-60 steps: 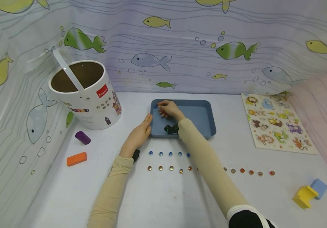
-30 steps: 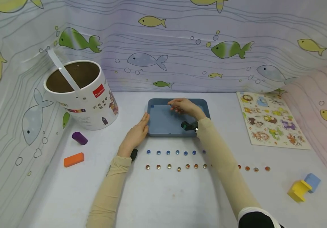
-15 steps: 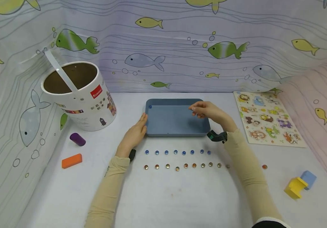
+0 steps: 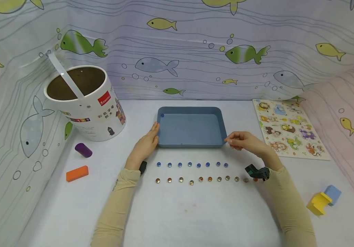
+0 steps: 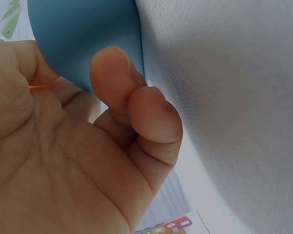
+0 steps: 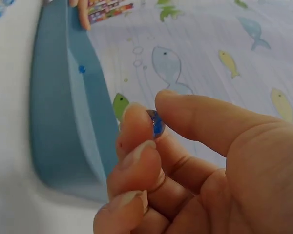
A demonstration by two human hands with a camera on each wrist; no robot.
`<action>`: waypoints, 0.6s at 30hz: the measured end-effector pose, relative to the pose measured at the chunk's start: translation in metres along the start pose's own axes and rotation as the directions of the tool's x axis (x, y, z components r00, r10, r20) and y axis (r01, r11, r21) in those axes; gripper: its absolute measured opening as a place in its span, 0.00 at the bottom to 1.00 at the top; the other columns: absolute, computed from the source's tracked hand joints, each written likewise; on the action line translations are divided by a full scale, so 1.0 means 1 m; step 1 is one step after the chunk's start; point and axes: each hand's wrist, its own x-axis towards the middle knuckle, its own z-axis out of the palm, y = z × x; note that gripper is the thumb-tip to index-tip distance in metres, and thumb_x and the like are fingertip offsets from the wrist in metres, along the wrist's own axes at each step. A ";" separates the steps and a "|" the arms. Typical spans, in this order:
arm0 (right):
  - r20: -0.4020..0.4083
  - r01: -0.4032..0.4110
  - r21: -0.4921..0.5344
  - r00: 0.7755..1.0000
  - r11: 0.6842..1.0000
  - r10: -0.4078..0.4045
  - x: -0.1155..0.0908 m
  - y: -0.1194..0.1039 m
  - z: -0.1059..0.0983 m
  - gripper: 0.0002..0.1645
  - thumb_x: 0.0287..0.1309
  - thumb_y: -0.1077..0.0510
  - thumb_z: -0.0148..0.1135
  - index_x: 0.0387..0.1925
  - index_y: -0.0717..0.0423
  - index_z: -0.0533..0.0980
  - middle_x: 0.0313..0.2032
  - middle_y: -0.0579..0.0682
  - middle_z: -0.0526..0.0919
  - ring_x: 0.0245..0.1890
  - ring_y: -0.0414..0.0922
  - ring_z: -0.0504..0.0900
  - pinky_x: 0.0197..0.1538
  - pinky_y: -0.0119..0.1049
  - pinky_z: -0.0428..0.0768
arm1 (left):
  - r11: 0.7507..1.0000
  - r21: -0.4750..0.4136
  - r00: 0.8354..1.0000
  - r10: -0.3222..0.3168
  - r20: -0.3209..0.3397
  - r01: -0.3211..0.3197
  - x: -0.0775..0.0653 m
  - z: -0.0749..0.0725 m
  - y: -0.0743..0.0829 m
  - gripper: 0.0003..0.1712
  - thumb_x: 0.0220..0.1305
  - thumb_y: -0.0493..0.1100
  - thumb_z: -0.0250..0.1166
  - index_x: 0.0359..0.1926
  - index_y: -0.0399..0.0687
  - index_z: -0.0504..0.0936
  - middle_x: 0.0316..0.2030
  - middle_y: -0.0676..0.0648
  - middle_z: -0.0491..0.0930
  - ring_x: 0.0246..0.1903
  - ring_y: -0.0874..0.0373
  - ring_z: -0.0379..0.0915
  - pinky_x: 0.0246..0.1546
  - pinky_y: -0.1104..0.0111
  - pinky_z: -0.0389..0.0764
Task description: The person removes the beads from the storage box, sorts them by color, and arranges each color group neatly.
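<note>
My right hand (image 4: pixel 244 142), just outside the near right corner of the blue-grey tray (image 4: pixel 192 128), pinches a small blue glass bead (image 6: pixel 157 124) between thumb and forefinger. Against the tray's left wall rests my left hand (image 4: pixel 144 147), its fingers extended along the side. One blue bead (image 4: pixel 162 115) lies in the tray's far left corner. Nearer me, a row of blue beads (image 4: pixel 190 164) lines the white table. In front of those runs a longer row of amber and clear beads (image 4: pixel 210 179); the right wrist partly covers its right end.
A white bucket (image 4: pixel 85 103) with a handle stands at the back left. A purple cylinder (image 4: pixel 83 150) and an orange block (image 4: pixel 77 173) lie before it. On the right are an animal puzzle board (image 4: pixel 291 130), a yellow block (image 4: pixel 318 203) and a blue block (image 4: pixel 333 194).
My right hand has travelled from the tray's left part rightward, out over the right wall and toward me. The left hand has stayed at the tray's side. The view has shifted slightly.
</note>
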 end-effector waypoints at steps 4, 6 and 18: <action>0.038 -0.024 0.010 0.999 1.000 0.024 -0.012 0.014 0.003 0.23 0.70 0.54 0.53 0.51 0.73 0.73 0.24 0.44 0.73 0.25 0.37 0.69 0.30 0.35 0.72 | 1.000 -0.001 1.000 -0.001 0.003 0.001 0.000 0.000 0.001 0.32 0.76 0.44 0.42 0.76 0.45 0.47 0.77 0.47 0.43 0.73 0.45 0.50 0.71 0.51 0.57; 0.069 -0.044 -0.004 0.997 0.999 0.044 -0.017 0.021 0.004 0.22 0.69 0.54 0.54 0.49 0.72 0.74 0.23 0.43 0.74 0.23 0.37 0.69 0.29 0.34 0.72 | 1.000 0.000 1.000 0.001 0.004 -0.001 0.000 0.000 0.001 0.32 0.76 0.44 0.42 0.76 0.45 0.47 0.77 0.47 0.42 0.73 0.45 0.50 0.71 0.51 0.57; 0.242 -0.133 -0.013 0.961 0.991 0.132 -0.019 0.048 0.008 0.18 0.70 0.55 0.51 0.46 0.69 0.77 0.23 0.46 0.79 0.19 0.36 0.74 0.24 0.28 0.74 | 1.000 -0.002 1.000 0.000 0.009 0.000 0.001 0.000 0.000 0.32 0.76 0.44 0.42 0.76 0.46 0.47 0.77 0.48 0.42 0.73 0.45 0.50 0.71 0.51 0.57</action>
